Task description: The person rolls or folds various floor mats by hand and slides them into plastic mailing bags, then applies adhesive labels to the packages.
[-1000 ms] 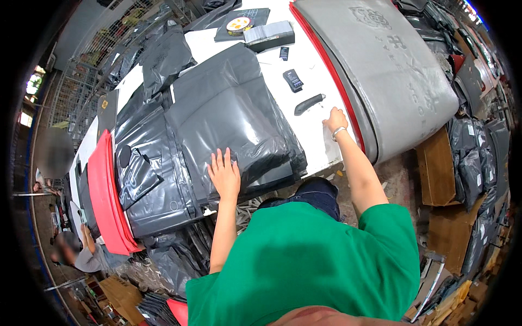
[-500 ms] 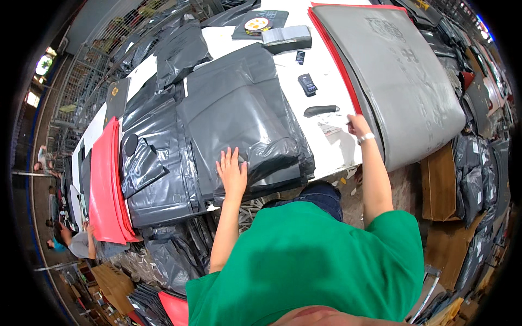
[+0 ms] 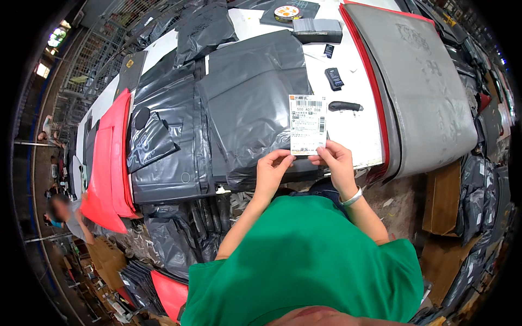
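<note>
A white printed shipping label [image 3: 308,126] with a barcode is held upright over the front part of the table. My left hand [image 3: 272,169] pinches its lower left corner between thumb and fingers. At the lower right corner, my right hand [image 3: 336,165] grips it the same way; a white band circles that wrist. Behind and left of the label lies a large package in black plastic [image 3: 253,92]. To the right, a black utility knife [image 3: 346,106] rests on the white tabletop [image 3: 361,136].
Grey sheets [image 3: 416,81] edged in red lie at the right. A box of cards [image 3: 318,30], a tape roll [image 3: 286,13] and a black packet [image 3: 334,79] are farther back. Red sheets [image 3: 109,163] hang over the left edge, near another person [image 3: 73,223]. Cardboard boxes [image 3: 446,201] stand lower right.
My left hand has left the black package and my right hand has come back from the tabletop by the grey sheets. Both now hold the label in front of me. The view has shifted slightly.
</note>
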`<state>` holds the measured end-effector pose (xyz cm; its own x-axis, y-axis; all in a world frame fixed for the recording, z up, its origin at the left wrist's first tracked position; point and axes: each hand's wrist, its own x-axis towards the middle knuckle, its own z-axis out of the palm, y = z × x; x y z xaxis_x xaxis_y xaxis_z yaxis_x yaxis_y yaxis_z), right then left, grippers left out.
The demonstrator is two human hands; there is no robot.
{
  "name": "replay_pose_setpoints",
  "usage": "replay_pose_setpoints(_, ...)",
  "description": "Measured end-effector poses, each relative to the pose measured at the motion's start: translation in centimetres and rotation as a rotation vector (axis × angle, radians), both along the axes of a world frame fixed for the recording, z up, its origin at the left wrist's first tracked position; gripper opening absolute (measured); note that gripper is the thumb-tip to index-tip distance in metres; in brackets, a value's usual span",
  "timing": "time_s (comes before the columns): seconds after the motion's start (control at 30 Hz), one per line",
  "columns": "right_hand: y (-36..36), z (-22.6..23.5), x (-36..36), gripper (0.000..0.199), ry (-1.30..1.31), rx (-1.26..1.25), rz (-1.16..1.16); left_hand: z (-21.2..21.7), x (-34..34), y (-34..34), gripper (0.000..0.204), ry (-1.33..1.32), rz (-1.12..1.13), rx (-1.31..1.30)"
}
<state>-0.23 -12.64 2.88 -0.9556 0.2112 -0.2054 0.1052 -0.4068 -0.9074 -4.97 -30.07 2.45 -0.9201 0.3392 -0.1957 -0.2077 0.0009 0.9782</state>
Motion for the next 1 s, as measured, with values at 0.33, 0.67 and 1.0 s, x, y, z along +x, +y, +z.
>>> replay_pose_setpoints(0.33, -1.0, 0.0, -1.2, 0.034, -0.131, -0.120, 0.145, 0.2, 0.3, -1.6, 0.014, 0.007, 0.022, 0.076)
replay_pose_setpoints(0.67, -3.9, 2.1, -1.2, 0.022, 0.304, 0.695, 0.155, 1.0, 0.7, -2.4, 0.006, 0.044, 0.059, 0.069)
replay_pose_setpoints(1.0, -0.4, 2.3, -10.3, 0.017, 0.190, -0.183, -0.157, 1.0, 0.5, -13.1, 0.007, -0.273, 0.583, 1.297)
